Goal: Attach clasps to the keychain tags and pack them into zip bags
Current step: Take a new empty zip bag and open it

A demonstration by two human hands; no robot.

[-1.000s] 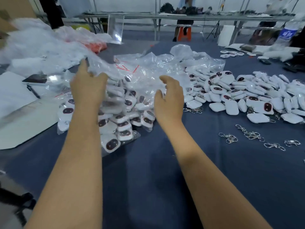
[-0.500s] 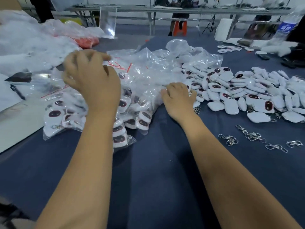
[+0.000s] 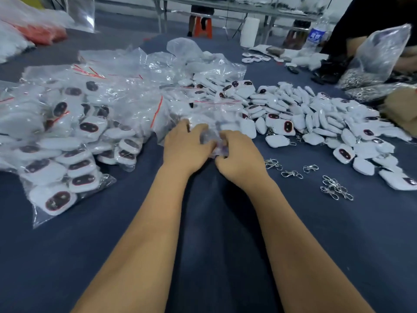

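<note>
Centre frame: left hand and right hand pinch a clear zip bag (contents blurred); best to part its mouth evenly before loading tags.

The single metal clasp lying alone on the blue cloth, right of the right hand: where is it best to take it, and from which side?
Probably pinch the single clasp across its wider hook body, coming straight down from above: it lies flat, apart from the other clasps.

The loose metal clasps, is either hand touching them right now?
No, the loose clasps lie on the cloth apart from both hands.
</note>
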